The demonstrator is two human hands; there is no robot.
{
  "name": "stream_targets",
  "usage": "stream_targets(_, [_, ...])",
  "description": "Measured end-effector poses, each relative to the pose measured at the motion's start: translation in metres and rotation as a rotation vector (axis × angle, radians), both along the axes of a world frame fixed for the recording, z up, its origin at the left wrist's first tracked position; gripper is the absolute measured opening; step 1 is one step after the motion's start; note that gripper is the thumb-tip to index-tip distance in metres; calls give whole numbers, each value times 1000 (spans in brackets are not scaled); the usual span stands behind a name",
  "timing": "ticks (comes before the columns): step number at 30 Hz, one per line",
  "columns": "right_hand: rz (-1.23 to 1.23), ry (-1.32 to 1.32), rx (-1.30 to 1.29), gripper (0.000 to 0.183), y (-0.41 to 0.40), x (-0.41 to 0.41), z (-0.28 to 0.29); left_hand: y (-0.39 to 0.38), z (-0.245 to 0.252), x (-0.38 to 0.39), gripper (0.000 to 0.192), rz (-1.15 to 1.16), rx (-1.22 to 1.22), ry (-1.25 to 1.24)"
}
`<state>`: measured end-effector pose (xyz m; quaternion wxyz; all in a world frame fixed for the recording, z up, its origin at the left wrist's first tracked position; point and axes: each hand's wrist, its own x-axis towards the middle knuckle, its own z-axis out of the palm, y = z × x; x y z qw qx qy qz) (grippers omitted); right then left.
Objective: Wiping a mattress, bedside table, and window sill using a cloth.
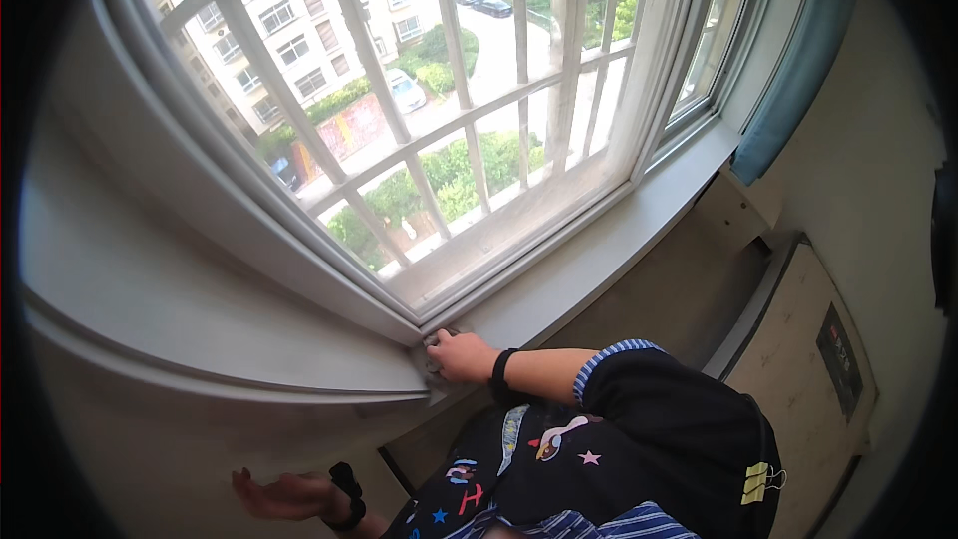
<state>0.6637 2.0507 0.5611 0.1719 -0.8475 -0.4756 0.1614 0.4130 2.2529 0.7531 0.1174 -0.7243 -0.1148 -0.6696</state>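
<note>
My right hand (pixel 462 357) presses a bunched greyish cloth (pixel 432 364) into the inner corner of the white windowsill (pixel 524 314), where the sill meets the window frame (pixel 441 312) and the side wall of the recess. Its fingers are curled over the cloth, and part of the cloth is hidden beneath them. Away from the sill, at the lower left, my left hand (pixel 281 495) is held in the air with loosely bent fingers and nothing seen in it. Both wrists wear black bands.
Behind the glass stand metal window bars (pixel 468 120). A blue curtain (pixel 786 105) hangs at the right end of the window. Below the sill on the right, a large pale panel (pixel 808 344) with a dark label leans near the wall. The recess edge (pixel 247 382) runs along the left.
</note>
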Motion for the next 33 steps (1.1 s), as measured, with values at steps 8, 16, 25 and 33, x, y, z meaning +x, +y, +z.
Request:
stream_targets(8, [31, 58, -145, 40, -179, 161, 19, -203, -91, 137, 28, -658, -1076, 1209])
stream_targets(16, [-745, -108, -313, 46, -442, 318, 17, -306, -312, 18, 49, -209, -2007, 1597])
stream_targets(25, [-1148, -311, -424, 46, -607, 476, -59, -328, -229, 79, 35, -453, -2783, 328])
stream_targets(33, [-1269, -128, -417, 86, -532, 461, 6, -321, -169, 84, 31, -400, -2392, 919])
